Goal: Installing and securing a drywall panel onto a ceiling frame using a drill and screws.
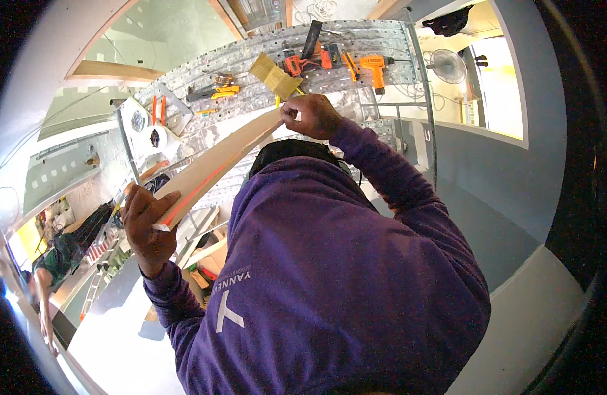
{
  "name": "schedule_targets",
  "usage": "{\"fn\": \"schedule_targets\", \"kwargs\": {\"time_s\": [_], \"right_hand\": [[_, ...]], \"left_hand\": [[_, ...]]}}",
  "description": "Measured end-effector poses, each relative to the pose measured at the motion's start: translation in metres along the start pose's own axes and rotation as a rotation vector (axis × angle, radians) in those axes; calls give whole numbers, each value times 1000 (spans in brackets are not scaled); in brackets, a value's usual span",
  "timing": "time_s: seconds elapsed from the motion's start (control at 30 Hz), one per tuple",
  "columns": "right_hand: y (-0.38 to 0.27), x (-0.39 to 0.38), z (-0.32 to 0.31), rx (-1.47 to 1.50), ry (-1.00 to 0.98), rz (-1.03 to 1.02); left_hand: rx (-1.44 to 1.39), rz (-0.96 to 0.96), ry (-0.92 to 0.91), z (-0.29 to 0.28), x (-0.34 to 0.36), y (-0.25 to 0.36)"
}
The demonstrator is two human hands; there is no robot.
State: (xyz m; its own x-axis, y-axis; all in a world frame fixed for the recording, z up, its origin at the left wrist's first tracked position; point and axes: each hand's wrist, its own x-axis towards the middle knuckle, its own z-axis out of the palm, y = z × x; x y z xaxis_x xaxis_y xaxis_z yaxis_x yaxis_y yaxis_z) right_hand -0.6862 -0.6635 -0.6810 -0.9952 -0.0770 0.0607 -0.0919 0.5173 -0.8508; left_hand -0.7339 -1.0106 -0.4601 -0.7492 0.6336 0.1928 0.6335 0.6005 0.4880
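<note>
A long narrow pale board (218,155) slants across my front, with an orange-red stripe along its near edge. My left hand (148,224) is closed round its lower-left end, the thumb lying over the top face. Up at the far right end, my right hand (311,117) pinches the board between bent fingers and thumb. Beyond that hand, on a perforated metal scaffold platform (251,49), lies a creased yellowish-brown sheet (275,74). Part of the platform is hidden beneath the board.
Along the platform lie a red power tool (295,64), an orange drill (377,71), a yellow utility knife (225,92) and a white round container (156,137). Scaffold posts (427,99) rise on the right. A person (43,289) is far below left; a fan (447,66) stands beyond the opening.
</note>
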Motion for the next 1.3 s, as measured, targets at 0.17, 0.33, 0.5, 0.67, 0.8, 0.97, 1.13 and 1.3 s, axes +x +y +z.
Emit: {"fn": "schedule_targets", "kwargs": {"time_s": [0.17, 0.33, 0.5, 0.67, 0.8, 0.97, 1.13, 1.3], "right_hand": [[57, -15, -6, -119, -31, 198], [53, -11, -11, -125, 107, -150], [10, 0, -22, -137, 3, -242], [9, 5, -25, -340, -5, -416], [10, 7, -22, -362, -56, -393], [18, 6, -14, -160, -40, -238], [39, -2, 2, -27, -29, -94], [69, -21, -10, -145, -43, 135]], "left_hand": [[-19, -100, 30, -8, -3, -2], [-31, -37, 65, -10, -1, 0], [-58, 0, 65, -7, 3, 2], [-44, -2, 48, -8, 4, 2], [-32, 10, 56, -9, 4, 2], [13, -54, -10, -11, 0, 2], [71, -35, -37, -7, -6, -3], [65, -137, -4, -16, -16, -7]]}}
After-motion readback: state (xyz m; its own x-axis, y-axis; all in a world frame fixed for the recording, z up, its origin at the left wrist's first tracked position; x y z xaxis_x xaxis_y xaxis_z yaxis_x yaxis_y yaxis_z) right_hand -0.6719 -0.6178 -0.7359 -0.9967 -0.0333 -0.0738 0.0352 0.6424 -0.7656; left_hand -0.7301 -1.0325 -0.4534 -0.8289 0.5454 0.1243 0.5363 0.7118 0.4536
